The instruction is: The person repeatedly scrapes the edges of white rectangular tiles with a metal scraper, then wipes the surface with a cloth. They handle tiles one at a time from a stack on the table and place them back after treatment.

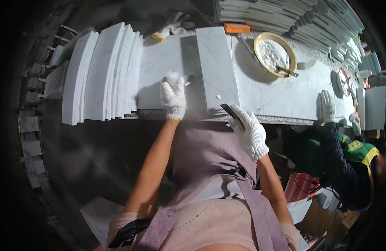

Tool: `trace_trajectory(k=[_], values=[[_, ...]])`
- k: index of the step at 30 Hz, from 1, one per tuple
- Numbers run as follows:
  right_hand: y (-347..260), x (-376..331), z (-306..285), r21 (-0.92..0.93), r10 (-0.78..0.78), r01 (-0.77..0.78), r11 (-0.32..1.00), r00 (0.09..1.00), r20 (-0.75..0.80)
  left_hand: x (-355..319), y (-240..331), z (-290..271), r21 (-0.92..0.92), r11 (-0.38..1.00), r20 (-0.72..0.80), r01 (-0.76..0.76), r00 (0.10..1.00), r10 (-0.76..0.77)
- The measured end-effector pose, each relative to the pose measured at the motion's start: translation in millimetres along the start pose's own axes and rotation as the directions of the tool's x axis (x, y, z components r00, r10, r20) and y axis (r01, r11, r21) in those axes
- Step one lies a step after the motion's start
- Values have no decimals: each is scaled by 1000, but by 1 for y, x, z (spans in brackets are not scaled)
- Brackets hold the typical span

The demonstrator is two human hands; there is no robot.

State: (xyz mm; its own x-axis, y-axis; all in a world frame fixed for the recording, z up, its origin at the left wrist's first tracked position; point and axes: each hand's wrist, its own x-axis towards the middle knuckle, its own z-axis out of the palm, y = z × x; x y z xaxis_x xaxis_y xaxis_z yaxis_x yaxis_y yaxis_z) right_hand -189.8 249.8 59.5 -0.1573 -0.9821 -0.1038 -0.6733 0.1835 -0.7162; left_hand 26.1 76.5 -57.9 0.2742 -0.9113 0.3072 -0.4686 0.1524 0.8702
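Observation:
My left hand [173,98], in a white knit glove, is closed on a white crumpled lump [172,77] over the pale marble worktop [159,54]. Its exact kind is too blurred to name. In my right hand [250,136], also gloved, is a flat dark scraper blade [231,113], whose tip points up and left at the worktop's front edge. Between the hands lies a grey-veined marble strip [216,62], running front to back and sticking up above the surface around it. A small white crumb [218,96] rests on that strip, near the scraper.
Marble slabs [103,71] stand in a row at left; more are stacked at the back right [327,25]. A yellow-rimmed bowl [294,54] holds white paste and a spatula [287,71]. An orange block [237,28] and spare gloves [175,25] lie behind. A gloved co-worker [347,167] works at right.

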Motion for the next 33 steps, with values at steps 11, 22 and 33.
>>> trace_trajectory(k=[11, 22, 33], values=[[-7, 20, 2, -180, -25, 38, 983, 997, 74, 0, 17, -1, -180, 979, 52, 100, 994, -92], [-12, 35, 12, -231, 3, 14, 973, 997, 72, 0, 16, -1, -172, 982, 50, 83, 996, -76], [-15, 31, 11, -344, -33, 64, 937, 995, 98, 2, 3, 0, 9, 999, 4, -47, 999, 47]])
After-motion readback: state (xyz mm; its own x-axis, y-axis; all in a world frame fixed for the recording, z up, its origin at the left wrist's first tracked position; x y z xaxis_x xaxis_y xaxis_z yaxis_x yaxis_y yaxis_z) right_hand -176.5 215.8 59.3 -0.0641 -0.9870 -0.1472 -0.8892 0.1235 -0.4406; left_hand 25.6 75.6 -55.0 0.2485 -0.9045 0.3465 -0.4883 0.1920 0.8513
